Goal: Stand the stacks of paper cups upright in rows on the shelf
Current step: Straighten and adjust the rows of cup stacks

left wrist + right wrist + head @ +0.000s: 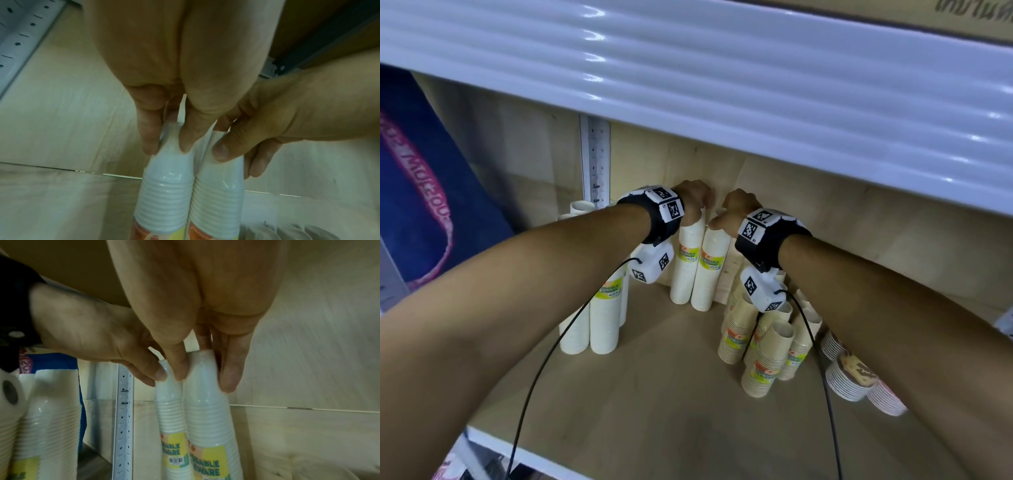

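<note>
Both arms reach deep under the upper shelf. The left hand [693, 202] pinches the top of the left cup stack [686, 260]; the right hand [734, 209] pinches the right cup stack [710, 270]. Both stacks stand upright, touching, against the back panel [825, 219]. From above, the fingertips are hidden behind the knuckles.

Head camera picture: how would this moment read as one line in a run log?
left hand: grips left white cup stack top | right hand: grips right white cup stack top | both upright, touching, at shelf back

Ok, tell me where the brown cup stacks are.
In the head view, the brown cup stacks cluster on the shelf's right side, under the right hand's forearm.
</note>
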Motion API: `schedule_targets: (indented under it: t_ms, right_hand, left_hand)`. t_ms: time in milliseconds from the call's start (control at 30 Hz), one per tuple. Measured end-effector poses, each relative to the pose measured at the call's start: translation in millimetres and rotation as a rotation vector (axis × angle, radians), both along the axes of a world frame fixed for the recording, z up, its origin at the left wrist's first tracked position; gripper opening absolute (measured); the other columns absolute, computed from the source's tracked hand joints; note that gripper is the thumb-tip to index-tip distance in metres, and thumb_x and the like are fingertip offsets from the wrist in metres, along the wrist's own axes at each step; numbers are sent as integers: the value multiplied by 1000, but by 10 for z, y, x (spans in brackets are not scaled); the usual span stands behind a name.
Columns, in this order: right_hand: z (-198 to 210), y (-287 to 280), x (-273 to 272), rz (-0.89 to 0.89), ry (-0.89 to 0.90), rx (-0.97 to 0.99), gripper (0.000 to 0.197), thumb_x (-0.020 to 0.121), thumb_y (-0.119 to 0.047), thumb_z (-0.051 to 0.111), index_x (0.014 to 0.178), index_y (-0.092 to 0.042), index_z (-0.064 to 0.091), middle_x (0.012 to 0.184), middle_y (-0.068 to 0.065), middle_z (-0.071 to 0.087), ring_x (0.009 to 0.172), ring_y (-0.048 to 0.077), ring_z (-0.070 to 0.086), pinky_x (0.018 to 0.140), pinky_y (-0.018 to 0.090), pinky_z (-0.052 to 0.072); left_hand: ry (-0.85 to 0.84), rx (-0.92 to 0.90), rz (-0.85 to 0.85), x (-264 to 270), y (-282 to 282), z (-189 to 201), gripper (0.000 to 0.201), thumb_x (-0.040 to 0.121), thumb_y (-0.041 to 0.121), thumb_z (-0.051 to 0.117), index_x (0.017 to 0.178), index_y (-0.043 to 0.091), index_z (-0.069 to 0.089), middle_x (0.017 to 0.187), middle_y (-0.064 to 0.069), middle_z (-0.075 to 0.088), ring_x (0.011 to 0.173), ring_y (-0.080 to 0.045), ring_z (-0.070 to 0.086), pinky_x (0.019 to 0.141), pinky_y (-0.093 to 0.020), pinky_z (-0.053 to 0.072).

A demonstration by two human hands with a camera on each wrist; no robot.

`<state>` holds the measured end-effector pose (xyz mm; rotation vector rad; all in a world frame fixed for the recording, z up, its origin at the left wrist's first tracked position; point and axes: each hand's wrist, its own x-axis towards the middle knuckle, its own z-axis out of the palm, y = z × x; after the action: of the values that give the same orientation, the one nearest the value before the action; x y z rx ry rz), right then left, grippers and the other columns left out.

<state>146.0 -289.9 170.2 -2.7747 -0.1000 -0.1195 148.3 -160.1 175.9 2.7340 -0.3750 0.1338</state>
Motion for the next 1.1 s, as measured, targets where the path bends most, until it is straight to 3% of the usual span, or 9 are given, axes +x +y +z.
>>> schedule_targets:
  t_ms: [133, 300, 400, 467, 600, 700, 800, 967, 1100]
  right_hand:
    - [-16, 30, 6, -10, -13, -22, 55, 75, -30, 76, 123, -15, 53, 123, 4, 56, 108, 24, 60, 87, 34, 53]
    - [44, -9, 32, 38, -28, -14, 38, 89, -15, 68, 125, -9, 57, 128, 8, 59, 117, 23, 56, 78, 22, 40]
    - [37, -40, 20, 59, -44, 21, 44, 90, -14, 66, 132, -11, 53, 129, 5, 56, 119, 20, 53, 77, 21, 36]
    - [21, -55, 9, 70, -44, 43, 44, 90, -14, 65, 133, -13, 52, 121, 0, 54, 112, 15, 52, 76, 20, 36]
    - [-17, -86, 6, 57, -47, 75, 46, 89, -19, 66, 132, -16, 51, 117, -3, 50, 111, 14, 52, 77, 25, 39]
    - [4, -87, -23, 60, -52, 4, 45, 91, -22, 63, 134, -15, 49, 123, 4, 51, 112, 21, 53, 80, 28, 40]
    - [58, -40, -65, 41, -139, 20, 43, 90, -21, 63, 130, -13, 51, 119, 1, 52, 106, 19, 55, 77, 24, 38]
    - [102, 164, -170, 54, -174, -27, 47, 86, -31, 65, 125, -10, 52, 128, 11, 55, 112, 30, 58, 78, 27, 45]
    - [136, 358, -320, 135, -198, -35, 48, 85, -35, 62, 126, -12, 54, 129, 10, 54, 113, 29, 56, 86, 32, 47]
  left_hand:
    - [21, -52, -1, 38, -15, 0, 41, 95, -4, 43, 131, 8, 57, 139, -8, 50, 126, -24, 50, 81, -22, 36]
    - [33, -108, 2, 91, -29, -14, 42, 94, -3, 44, 133, 8, 55, 140, -7, 51, 129, -23, 49, 89, -21, 35]
    - [42, -122, -9, 103, -12, -8, 41, 93, -6, 43, 131, 3, 55, 139, -10, 52, 129, -23, 48, 81, -16, 32]
    - [46, -122, -14, 113, -7, -12, 42, 95, -6, 42, 135, 2, 53, 142, -10, 49, 131, -22, 45, 76, -11, 28]
    - [55, -91, -18, 102, 15, 34, 43, 100, -1, 42, 143, 0, 44, 149, -12, 42, 137, -23, 41, 91, -20, 34]
    - [24, -42, -24, 70, 38, 88, 40, 101, 3, 43, 141, -4, 44, 148, -15, 44, 134, -26, 43, 78, -23, 35]
    - [-27, 7, 1, -29, 77, 151, 37, 99, 6, 47, 137, 2, 51, 144, -13, 47, 130, -28, 48, 93, -28, 42]
    - [-79, 63, 24, -216, 318, 326, 46, 94, 14, 59, 139, 18, 50, 149, -4, 39, 133, -23, 42, 88, -21, 30]
    - [-60, 108, 84, -410, 567, 509, 46, 91, 20, 66, 136, 22, 53, 140, -3, 45, 122, -23, 48, 86, -24, 36]
